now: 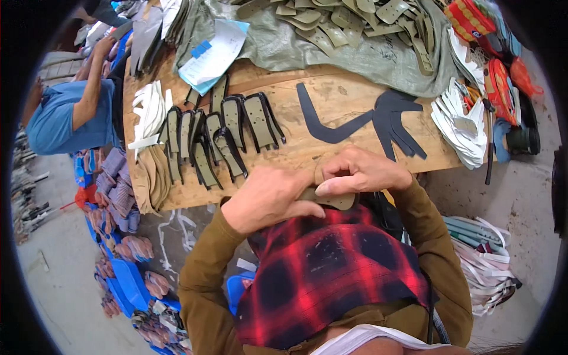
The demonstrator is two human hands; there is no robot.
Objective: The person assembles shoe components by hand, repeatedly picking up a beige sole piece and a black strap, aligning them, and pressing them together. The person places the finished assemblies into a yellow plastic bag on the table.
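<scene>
My left hand [269,195] and my right hand [364,171] meet at the table's near edge, over my red-and-black checked apron. Both are closed on an olive-green curved plate [340,203], partly hidden by the fingers. A narrow tan edge [318,173] shows between the hands; whether it is a separate strip I cannot tell. Right thumb and fingertips pinch the plate's upper side, while the left fingers hold its left end. Beyond my hands lie a dark V-shaped flat piece [331,135] and a fanned stack of similar dark pieces [393,118].
Several black-edged olive plates [232,121] stand on the wooden table [284,160]. White cutouts [151,109] and tan pieces [155,177] lie at its left end. Loose olive plates [349,26] cover a sack [266,53]. A hammer-like tool [489,142] stands at right; a co-worker [77,115] at left.
</scene>
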